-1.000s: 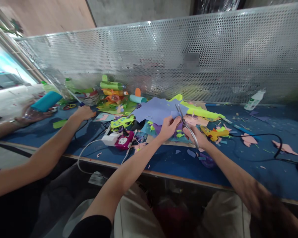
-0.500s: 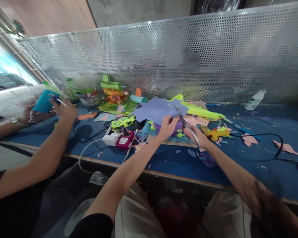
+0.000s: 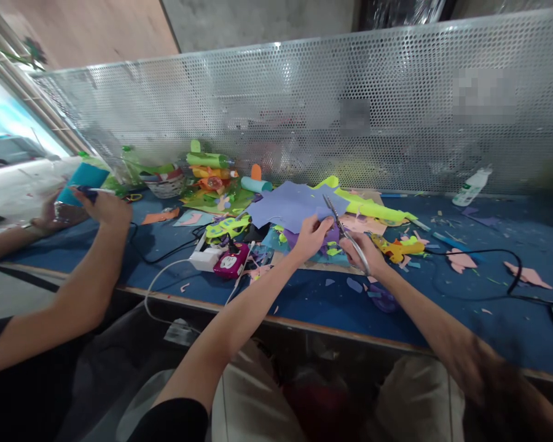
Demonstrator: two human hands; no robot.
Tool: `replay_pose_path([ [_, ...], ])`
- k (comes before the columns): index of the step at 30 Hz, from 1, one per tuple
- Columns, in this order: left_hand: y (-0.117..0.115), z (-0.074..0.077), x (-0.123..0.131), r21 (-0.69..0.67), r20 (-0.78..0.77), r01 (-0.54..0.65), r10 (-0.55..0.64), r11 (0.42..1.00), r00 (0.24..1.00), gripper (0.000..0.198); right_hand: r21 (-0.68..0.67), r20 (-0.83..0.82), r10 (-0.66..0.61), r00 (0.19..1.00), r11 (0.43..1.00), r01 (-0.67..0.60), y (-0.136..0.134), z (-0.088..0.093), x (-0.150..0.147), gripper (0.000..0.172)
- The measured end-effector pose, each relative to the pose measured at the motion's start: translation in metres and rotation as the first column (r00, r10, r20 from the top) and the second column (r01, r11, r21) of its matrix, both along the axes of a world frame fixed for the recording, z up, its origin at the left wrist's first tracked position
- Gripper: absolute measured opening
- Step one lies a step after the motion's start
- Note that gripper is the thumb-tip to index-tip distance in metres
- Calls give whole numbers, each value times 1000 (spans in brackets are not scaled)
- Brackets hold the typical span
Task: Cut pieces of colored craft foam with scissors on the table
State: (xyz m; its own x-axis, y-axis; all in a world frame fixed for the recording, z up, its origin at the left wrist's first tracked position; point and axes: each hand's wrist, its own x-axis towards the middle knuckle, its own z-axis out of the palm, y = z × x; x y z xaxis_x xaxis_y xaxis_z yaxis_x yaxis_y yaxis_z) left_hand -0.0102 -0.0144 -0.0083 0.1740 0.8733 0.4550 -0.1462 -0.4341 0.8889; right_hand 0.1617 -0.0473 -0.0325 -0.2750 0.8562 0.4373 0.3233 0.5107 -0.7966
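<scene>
My left hand (image 3: 314,236) is pinched on a small piece of purple paper (image 3: 323,213), whose edge shows by the thumb and fingertips. My right hand (image 3: 365,253) grips silver scissors (image 3: 335,213) by the handles, with the blades pointing up and away beside that piece. The blades lie almost together, close to my left fingertips. Behind both hands spreads a large purple-blue paper sheet (image 3: 286,205) with a jagged edge. Under it and my hands are a cardboard piece and several coloured scraps, partly hidden.
A yellow glue gun (image 3: 400,247) with a black cord lies right of my hands. A magenta power adapter (image 3: 231,263) stands left. Further back are a glue bottle (image 3: 470,188), a basket (image 3: 166,183) and a perforated metal screen (image 3: 276,116). On the left, a co-worker's hands hold a blue cylinder (image 3: 83,179).
The scissor blades have come closer together. My hands stay nearly in place. The co-worker's right hand has shifted left and down, and the blue cylinder has tilted.
</scene>
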Motion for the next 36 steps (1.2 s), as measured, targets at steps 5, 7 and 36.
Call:
replay_pose_path([
  [5, 2, 0, -2, 12, -17, 64, -64, 998, 998, 50, 7, -1, 43, 999, 999, -43, 0, 2, -1, 52],
  [7, 3, -1, -3, 14, -13, 64, -64, 998, 998, 50, -6, 6, 72, 997, 997, -72, -1, 3, -2, 53],
  [36, 5, -9, -1, 30, -129, 58, -53, 998, 990, 47, 27, 73, 50, 996, 998, -53, -3, 1, -1, 53],
])
